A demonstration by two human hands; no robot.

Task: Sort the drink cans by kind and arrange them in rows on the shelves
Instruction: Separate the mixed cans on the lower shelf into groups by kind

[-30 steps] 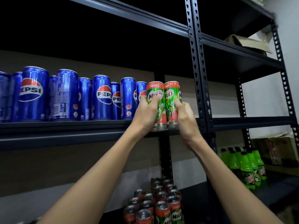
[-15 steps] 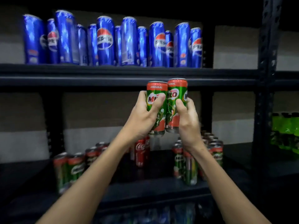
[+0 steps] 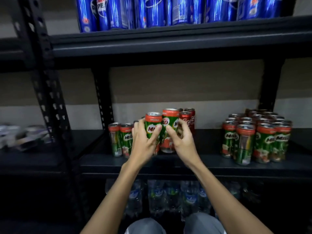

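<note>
While both hands grip, the left hand (image 3: 145,146) and right hand (image 3: 183,143) each squeeze fingers around one Milo can (image 3: 152,127) at the middle shelf (image 3: 194,162).

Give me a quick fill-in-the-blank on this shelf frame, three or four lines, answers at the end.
1. The left hand and right hand each hold one ____ can.
2. The blue cans on the upper shelf carry the brand name ____.
3. The red Coca-Cola cans stand ____ the two held cans.
4. Below the middle shelf, the drinks stored are in plastic ____.

Missing words: Milo; Pepsi; behind; bottles
</note>
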